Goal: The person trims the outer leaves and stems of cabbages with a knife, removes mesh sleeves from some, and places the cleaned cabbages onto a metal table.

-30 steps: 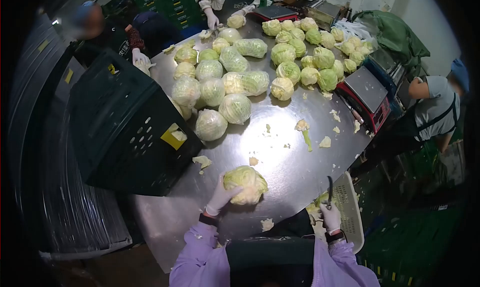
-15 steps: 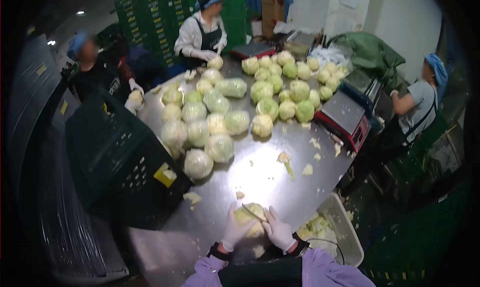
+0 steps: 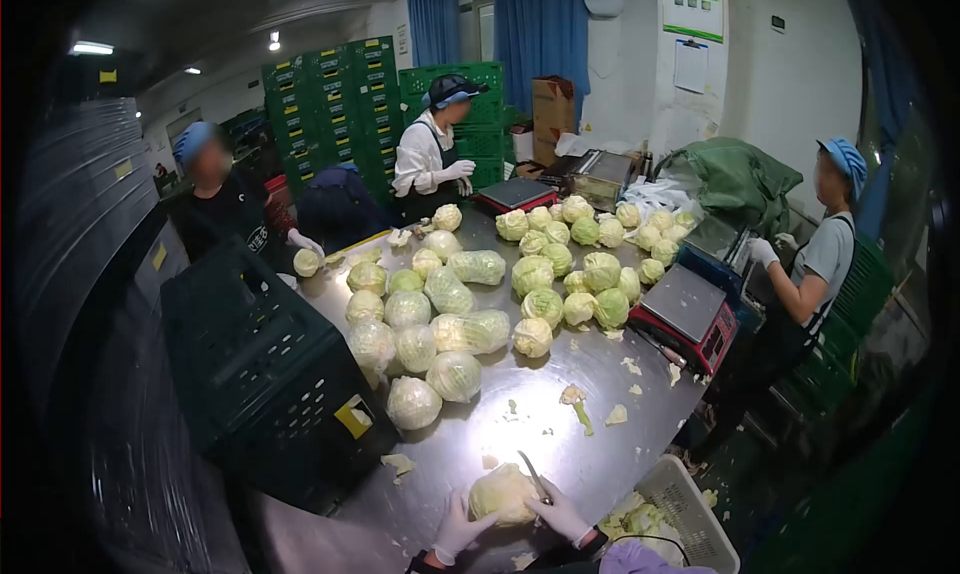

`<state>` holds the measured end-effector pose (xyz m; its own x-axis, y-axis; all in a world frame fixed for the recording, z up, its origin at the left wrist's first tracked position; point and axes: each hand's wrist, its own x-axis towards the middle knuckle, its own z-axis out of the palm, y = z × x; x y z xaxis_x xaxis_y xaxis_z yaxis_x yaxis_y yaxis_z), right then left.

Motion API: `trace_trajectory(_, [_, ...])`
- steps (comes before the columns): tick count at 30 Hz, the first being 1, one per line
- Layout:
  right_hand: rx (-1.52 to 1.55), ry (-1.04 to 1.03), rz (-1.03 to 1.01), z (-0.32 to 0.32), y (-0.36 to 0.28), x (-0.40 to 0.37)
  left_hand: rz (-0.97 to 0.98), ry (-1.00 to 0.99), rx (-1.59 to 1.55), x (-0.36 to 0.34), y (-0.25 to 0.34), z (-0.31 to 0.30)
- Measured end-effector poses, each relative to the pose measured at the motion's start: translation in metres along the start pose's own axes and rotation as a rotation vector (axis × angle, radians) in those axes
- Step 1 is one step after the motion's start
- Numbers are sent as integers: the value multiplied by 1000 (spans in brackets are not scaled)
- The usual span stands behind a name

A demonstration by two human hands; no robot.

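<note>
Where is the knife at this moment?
Head view, bottom centre: the right hand holds the knife on the cabbage, which the left hand steadies at the near edge of the steel table.

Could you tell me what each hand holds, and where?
The left hand grips the pale green round cabbage by its left side; the right hand holds a slim knife by its handle.

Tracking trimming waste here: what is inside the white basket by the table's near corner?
Loose pale-green cabbage leaves lie heaped in the white basket. Its floor is covered by them; the purple sleeve hides its near end.
</note>
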<state>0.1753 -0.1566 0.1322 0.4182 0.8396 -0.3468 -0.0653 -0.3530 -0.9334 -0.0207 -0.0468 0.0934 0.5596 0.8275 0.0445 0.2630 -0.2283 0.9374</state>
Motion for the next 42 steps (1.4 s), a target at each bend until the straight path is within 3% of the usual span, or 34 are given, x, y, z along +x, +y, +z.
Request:
trace_trajectory(4, [-119,-83,-6,0,-3,7,183,-139,144,37,-7,-8])
trace_trajectory(7, [-166,-124,-84,-2,-12,3,174,-159,76,47,-3,-5])
trace_trajectory(9, [-154,-133,-109,-3,-9,2,-11,-322,-210,45,2,-1])
trace_trajectory(12, [-166,-226,-93,-9,-9,2,6,-359,-64,27,97,-25])
trace_trajectory(14, [-186,-315,-43,-11,-1,5,1,-337,98,19,91,-31])
trace_trajectory(16, [-283,-253,-540,-6,19,9,-24,-321,257,5,99,-35])
trace_trajectory(17, [-244,-331,-360,-8,5,1,-61,-351,37,5,126,-38])
trace_trajectory(19, [-175,-296,-368,-6,11,2,-95,-318,-262,-1,132,-32])
trace_trajectory(20, [-16,-317,17,-9,-17,-12,-20,-337,-247,3,121,-30])
trace_trajectory(21, [135,-246,68,-6,-5,-9,52,-355,-233,4,102,-26])
trace_trajectory(22, [190,-193,43,-12,-5,-9,-108,-185,-357,-6,74,-14])
trace_trajectory(23, [264,-77,-14,-9,-11,-12,-103,-76,-177,-9,75,-11])
trace_trajectory(26, [188,-35,19,-17,-9,-23,-116,-28,-67,-6,40,-1])
trace_trajectory(28, [-216,-13,-179,-16,-10,-33,-120,61,-273,-4,44,5])
trace_trajectory(29, [-213,-6,-173,-14,-12,-36,-122,52,-273,-4,38,8])
trace_trajectory(32, [-657,161,-583,2,-2,-34,-41,44,-94,-3,35,8])
trace_trajectory(34, [-697,139,-543,9,-9,-31,-168,-15,-164,-1,86,2])
trace_trajectory(38, [-802,36,-397,12,-6,-19,-132,-18,-52,-2,55,14])
trace_trajectory(42, [-834,63,-403,15,-8,-20,-66,23,143,-2,63,19])
